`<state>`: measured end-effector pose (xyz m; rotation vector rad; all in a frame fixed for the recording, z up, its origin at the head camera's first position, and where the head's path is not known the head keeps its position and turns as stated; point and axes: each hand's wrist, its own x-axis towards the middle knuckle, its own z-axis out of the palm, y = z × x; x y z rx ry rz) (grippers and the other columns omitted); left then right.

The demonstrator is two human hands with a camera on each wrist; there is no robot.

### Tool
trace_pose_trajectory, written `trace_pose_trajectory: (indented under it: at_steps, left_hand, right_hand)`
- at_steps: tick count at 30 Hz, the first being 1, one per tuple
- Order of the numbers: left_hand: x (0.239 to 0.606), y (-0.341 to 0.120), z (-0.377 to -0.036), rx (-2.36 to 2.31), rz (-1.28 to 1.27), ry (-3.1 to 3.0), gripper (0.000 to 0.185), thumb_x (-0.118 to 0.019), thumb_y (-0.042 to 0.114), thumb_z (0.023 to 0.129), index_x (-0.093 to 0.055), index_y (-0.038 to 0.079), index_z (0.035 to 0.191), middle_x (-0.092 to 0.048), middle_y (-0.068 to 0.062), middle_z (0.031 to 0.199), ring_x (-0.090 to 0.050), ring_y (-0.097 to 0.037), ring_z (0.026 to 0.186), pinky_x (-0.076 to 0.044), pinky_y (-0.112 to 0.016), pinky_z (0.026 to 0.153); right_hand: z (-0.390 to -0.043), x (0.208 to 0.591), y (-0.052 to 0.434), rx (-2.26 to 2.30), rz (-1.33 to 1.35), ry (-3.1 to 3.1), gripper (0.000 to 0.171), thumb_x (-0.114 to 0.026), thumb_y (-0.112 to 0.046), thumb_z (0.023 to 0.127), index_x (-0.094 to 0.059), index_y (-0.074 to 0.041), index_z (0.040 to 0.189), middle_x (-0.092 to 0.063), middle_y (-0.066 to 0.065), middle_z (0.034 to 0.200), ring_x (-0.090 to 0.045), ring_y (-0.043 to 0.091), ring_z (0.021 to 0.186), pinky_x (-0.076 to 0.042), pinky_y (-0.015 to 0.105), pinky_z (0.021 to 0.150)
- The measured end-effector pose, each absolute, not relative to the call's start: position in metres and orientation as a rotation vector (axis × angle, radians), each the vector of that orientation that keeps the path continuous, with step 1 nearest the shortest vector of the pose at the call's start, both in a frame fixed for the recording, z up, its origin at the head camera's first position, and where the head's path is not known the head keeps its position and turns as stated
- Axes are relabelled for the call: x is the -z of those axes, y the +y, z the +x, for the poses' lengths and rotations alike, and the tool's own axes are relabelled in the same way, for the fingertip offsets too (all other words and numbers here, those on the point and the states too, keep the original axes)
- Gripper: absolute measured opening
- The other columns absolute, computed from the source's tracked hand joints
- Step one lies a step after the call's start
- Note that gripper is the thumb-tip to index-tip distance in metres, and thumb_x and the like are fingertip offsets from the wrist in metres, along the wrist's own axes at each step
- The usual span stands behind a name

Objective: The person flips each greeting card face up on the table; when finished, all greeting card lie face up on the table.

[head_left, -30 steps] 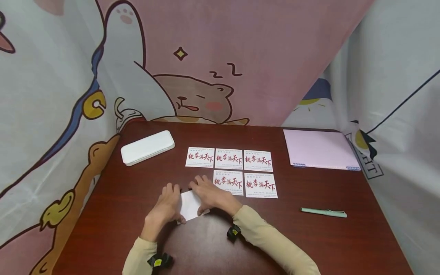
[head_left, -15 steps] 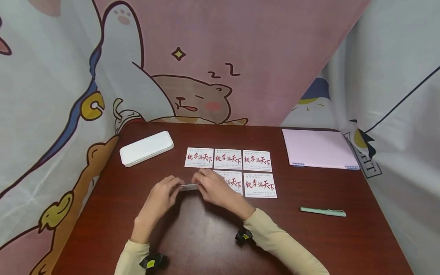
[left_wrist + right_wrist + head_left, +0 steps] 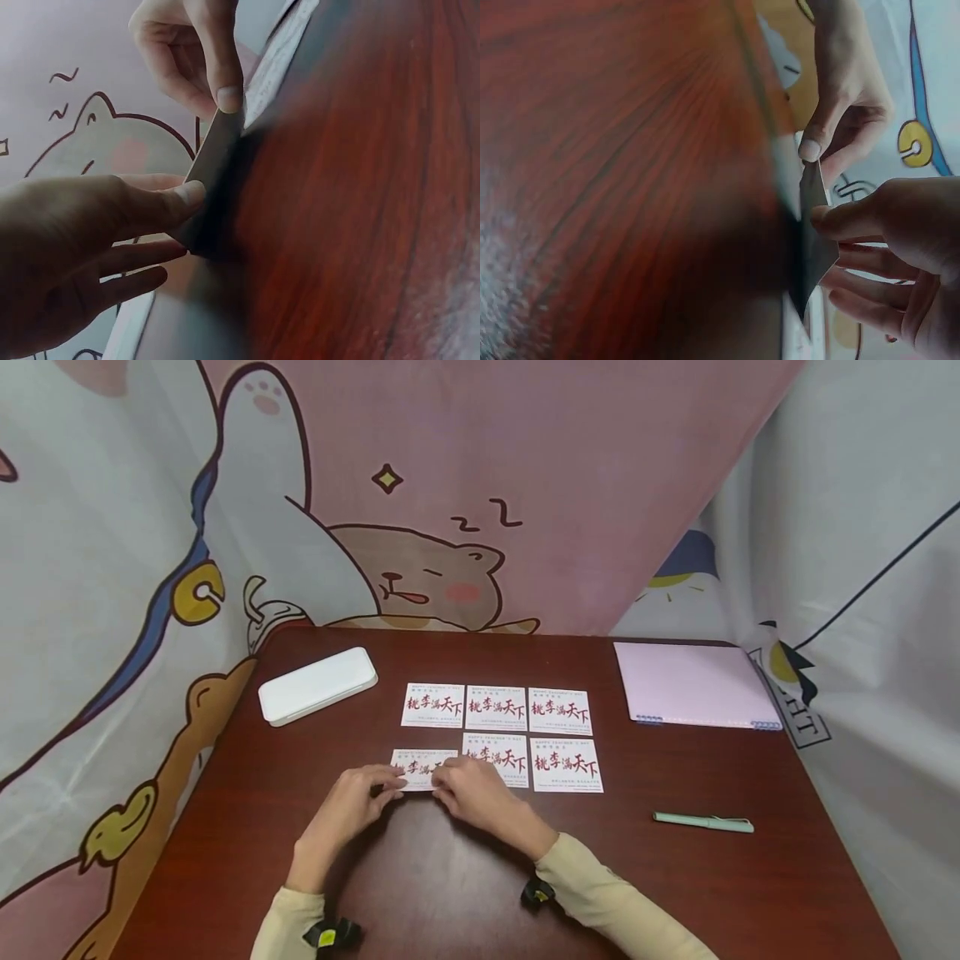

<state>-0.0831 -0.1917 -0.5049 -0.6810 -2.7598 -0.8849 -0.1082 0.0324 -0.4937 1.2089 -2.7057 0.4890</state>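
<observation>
A square white card [image 3: 414, 765] with red brush characters is held by both hands, tilted up with its lower edge towards the person. My left hand [image 3: 352, 802] pinches its near left corner, thumb on the near side and fingers behind. On the right part of the card, my right hand [image 3: 480, 797] pinches it the same way and hides some of the print. In the left wrist view the card's shaded back [image 3: 214, 157] shows between both thumbs. Directly right of it lies a matching card [image 3: 510, 764], partly overlapped by the right hand.
Matching cards lie in a back row [image 3: 497, 707], with another card [image 3: 567, 767] at the front right. A white case [image 3: 318, 685] stands at the back left, a pink notebook [image 3: 697, 683] at the back right. A green pen [image 3: 703, 822] lies on the right.
The card showed a blank white face low on the table, then was lifted edge-on by both hands. Now its printed face shows, left of the front row, farther from the person.
</observation>
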Motion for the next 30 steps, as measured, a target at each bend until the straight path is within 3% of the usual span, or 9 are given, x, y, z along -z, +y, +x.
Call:
trace_pose_trajectory:
  at_steps: [10,30]
  left_hand:
    - [0.529,-0.194,-0.100,0.923,-0.690,-2.739,0.016,-0.076,0.009,0.072,-0.074,0.012,0.088,-0.069,-0.004,0.103,-0.065,-0.018,0.098,-0.052,-0.036,0.083]
    - [0.535,-0.196,-0.104,0.927,-0.597,-2.786,0.022,-0.075,0.006,0.073,-0.073,0.013,0.094,-0.068,-0.003,0.107,-0.062,-0.016,0.104,-0.051,-0.037,0.087]
  right_hand:
    - [-0.117,0.522,0.030,-0.470,1.122,-2.667,0.007,-0.071,-0.026,0.078,-0.068,-0.020,0.081,-0.066,-0.007,0.078,-0.059,0.008,0.067,-0.051,0.022,0.063]
    - [-0.120,0.535,0.028,-0.502,1.079,-2.615,0.007,-0.072,-0.026,0.077,-0.068,-0.020,0.079,-0.066,-0.009,0.078,-0.057,0.008,0.067,-0.049,0.023,0.063]
